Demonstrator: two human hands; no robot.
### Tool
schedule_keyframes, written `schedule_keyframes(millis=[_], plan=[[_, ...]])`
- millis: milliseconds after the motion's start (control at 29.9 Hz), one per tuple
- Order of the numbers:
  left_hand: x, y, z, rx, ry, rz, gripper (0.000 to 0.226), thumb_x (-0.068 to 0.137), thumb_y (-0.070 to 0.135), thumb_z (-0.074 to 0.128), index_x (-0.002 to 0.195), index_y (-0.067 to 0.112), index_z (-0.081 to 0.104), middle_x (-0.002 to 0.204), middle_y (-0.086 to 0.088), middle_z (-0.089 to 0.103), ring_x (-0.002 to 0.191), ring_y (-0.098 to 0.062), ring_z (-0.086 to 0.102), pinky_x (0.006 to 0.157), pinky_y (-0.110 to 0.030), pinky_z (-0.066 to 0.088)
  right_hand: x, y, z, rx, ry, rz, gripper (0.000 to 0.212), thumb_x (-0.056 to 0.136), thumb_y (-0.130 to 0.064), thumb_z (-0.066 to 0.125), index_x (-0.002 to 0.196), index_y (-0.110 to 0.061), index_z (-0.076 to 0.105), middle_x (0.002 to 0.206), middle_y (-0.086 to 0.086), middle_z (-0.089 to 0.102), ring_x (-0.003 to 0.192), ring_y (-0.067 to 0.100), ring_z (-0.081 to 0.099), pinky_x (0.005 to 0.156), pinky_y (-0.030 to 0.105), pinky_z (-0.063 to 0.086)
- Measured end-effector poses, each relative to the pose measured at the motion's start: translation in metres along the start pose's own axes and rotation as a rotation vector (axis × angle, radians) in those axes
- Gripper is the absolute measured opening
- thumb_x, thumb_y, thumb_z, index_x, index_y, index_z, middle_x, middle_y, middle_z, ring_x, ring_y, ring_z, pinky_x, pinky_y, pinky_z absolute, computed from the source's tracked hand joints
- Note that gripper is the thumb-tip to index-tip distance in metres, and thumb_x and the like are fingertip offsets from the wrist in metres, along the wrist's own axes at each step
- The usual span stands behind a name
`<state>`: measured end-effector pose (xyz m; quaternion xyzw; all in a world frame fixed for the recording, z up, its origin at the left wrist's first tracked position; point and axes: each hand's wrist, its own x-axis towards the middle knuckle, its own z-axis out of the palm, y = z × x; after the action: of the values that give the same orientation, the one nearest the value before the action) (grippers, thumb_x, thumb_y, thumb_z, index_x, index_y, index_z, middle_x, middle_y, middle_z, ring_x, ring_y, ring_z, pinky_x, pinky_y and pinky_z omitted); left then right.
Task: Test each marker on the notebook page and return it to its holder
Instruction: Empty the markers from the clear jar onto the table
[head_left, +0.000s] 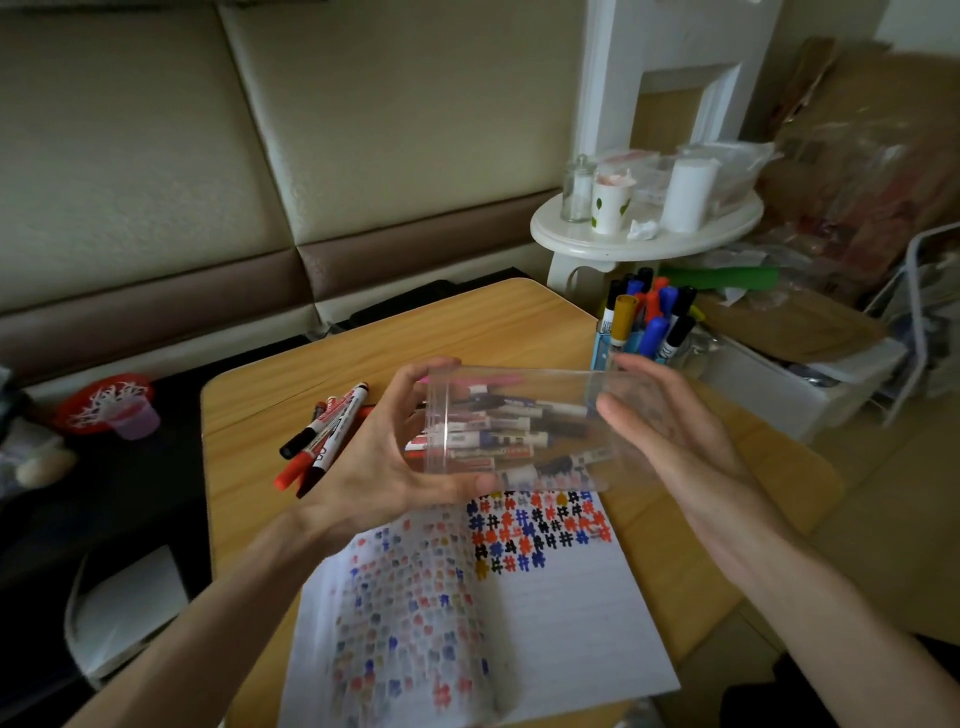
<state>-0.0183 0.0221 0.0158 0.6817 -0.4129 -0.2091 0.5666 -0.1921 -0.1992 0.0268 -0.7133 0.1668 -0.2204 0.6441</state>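
Wood-grain table (467, 322) set against a beige padded wall (363, 130). White round side table (644, 244) behind it carries a paper cup (612, 208) and a glass jar (577, 189).

Clear container (519, 387) lies on its side, held over the open notebook (545, 623), with markers (498, 441) inside. Left hand (384, 452) grips the rim end, fingers curled. Right hand (670, 441) is flat against the base, fingers straight.

Loose markers (322, 436) lie on the table, partly hidden by the left hand. Blue holder (605, 353) full of upright markers stands at the far right edge.
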Motion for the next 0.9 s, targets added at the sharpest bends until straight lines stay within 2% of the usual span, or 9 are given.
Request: schedule_keyframes(millis=[100,167,267,401,468,568,635,735,902], plan=[[0.004,0.0,0.007,-0.021,-0.002,0.003,0.103,0.059,0.025,0.097,0.144,0.034,0.041,0.138,0.001,0.059,0.127,-0.024,0.061,0.093,-0.048,0.059,-0.002,0.001,-0.011,-0.145,-0.045,-0.103,0.077,0.076,-0.049,0.089,0.142,-0.048,0.051,0.139,-0.019,0.058,0.119,-0.01,0.059,0.085,0.016,0.056],[0.007,0.0,0.011,-0.014,-0.009,0.0,0.102,0.06,0.026,0.096,0.145,0.037,0.04,0.138,0.001,0.06,0.127,-0.023,0.062,0.093,-0.047,0.059,-0.002,0.006,-0.017,-0.379,-0.086,-0.216,0.086,0.073,-0.053,0.089,0.147,-0.045,0.046,0.145,-0.022,0.05,0.128,-0.014,0.048,0.093,0.011,0.052],[0.011,0.001,0.02,0.011,-0.009,0.003,0.104,0.059,0.034,0.096,0.145,0.039,0.039,0.138,0.003,0.06,0.127,-0.021,0.061,0.096,-0.048,0.058,-0.001,0.015,-0.019,-0.712,-0.095,-0.378,0.096,0.067,-0.072,0.082,0.15,-0.04,0.045,0.154,-0.023,0.039,0.148,0.001,0.03,0.119,0.046,0.035],[0.014,0.003,0.034,-0.009,-0.006,0.023,0.106,0.059,0.034,0.097,0.147,0.044,0.037,0.14,0.004,0.057,0.128,-0.02,0.06,0.094,-0.05,0.059,-0.002,0.017,-0.019,-1.078,0.005,-0.519,0.106,0.063,-0.08,0.072,0.153,-0.032,0.043,0.152,-0.013,0.047,0.145,0.011,0.035,0.115,0.053,0.026],[0.015,0.005,0.043,-0.066,0.015,0.039,0.112,0.059,0.03,0.097,0.151,0.045,0.033,0.139,0.008,0.058,0.129,-0.02,0.06,0.092,-0.048,0.059,-0.005,0.016,-0.021,-1.04,-0.005,-0.48,0.107,0.063,-0.074,0.077,0.155,-0.032,0.041,0.15,-0.015,0.048,0.138,0.004,0.04,0.114,0.044,0.03],[0.018,0.009,0.055,-0.156,0.035,0.045,0.123,0.058,0.028,0.097,0.155,0.048,0.024,0.14,0.012,0.058,0.13,-0.02,0.06,0.092,-0.044,0.059,-0.01,0.014,-0.028,-0.818,-0.012,-0.337,0.103,0.064,-0.054,0.092,0.15,-0.042,0.037,0.139,-0.03,0.044,0.126,-0.02,0.039,0.099,0.008,0.033],[0.02,0.011,0.062,-0.16,0.039,0.049,0.123,0.059,0.03,0.097,0.155,0.05,0.024,0.145,0.01,0.055,0.132,-0.018,0.058,0.095,-0.044,0.058,-0.014,0.015,-0.038,-0.687,0.029,-0.233,0.1,0.062,-0.047,0.096,0.141,-0.05,0.035,0.134,-0.038,0.042,0.124,-0.025,0.035,0.088,0.001,0.034],[0.02,0.013,0.07,-0.139,0.046,0.041,0.111,0.066,0.026,0.095,0.152,0.052,0.03,0.142,0.01,0.057,0.13,-0.012,0.059,0.095,-0.037,0.058,-0.017,0.018,-0.054,-0.59,0.115,-0.112,0.101,0.059,-0.044,0.099,0.134,-0.052,0.031,0.136,-0.034,0.043,0.123,-0.017,0.041,0.092,0.006,0.032],[0.017,0.013,0.077,-0.106,0.026,0.035,0.1,0.069,0.021,0.086,0.151,0.045,0.036,0.133,0.01,0.064,0.121,-0.013,0.065,0.088,-0.028,0.06,-0.015,0.026,-0.07,-0.499,0.268,0.019,0.104,0.058,-0.045,0.099,0.14,-0.038,0.035,0.145,-0.013,0.049,0.137,0.009,0.045,0.115,0.039,0.039]])
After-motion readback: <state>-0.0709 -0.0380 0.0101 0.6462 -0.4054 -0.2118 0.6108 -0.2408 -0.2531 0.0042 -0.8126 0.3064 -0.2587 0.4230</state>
